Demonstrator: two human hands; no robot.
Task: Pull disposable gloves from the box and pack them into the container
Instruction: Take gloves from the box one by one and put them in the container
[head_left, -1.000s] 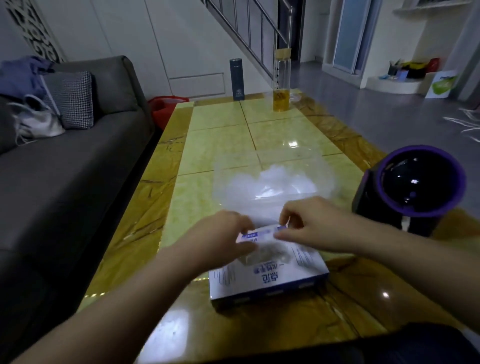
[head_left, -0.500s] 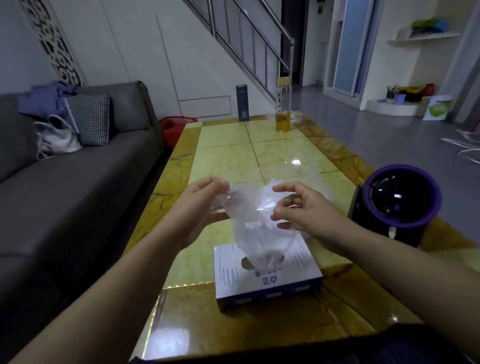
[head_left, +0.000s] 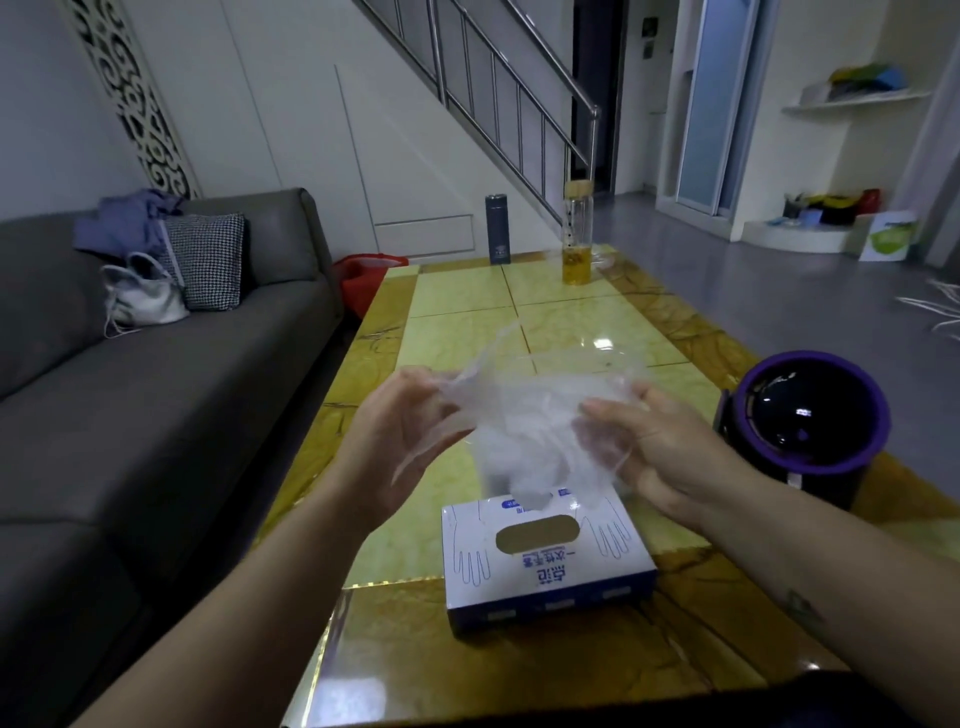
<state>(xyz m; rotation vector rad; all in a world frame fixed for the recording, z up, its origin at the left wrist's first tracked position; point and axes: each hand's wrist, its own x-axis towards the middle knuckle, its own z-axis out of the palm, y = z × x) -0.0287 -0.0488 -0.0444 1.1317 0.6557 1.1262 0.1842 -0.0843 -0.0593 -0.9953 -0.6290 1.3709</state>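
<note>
The left hand (head_left: 410, 431) and right hand (head_left: 660, 447), held apart, each pinch the clear gloves (head_left: 524, 426) just above the box (head_left: 545, 561), near the front edge of the desk (head_left: 467, 291). They're pulled free, I'd say; next they must be carried forward and pressed into the clear container (head_left: 582, 355) behind.

Bunched clear thin plastic gloves (head_left: 524, 431), gripped between left hand (head_left: 410, 431) and right hand (head_left: 662, 452), above white-and-blue cardboard glove box (head_left: 545, 564), glossy yellow tiled table (head_left: 467, 296), purple-rimmed black round device (head_left: 808, 421) at right.

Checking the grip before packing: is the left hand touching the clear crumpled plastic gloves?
Touching. The head view shows the left hand pinching the clear crumpled plastic gloves at their left edge.
</note>
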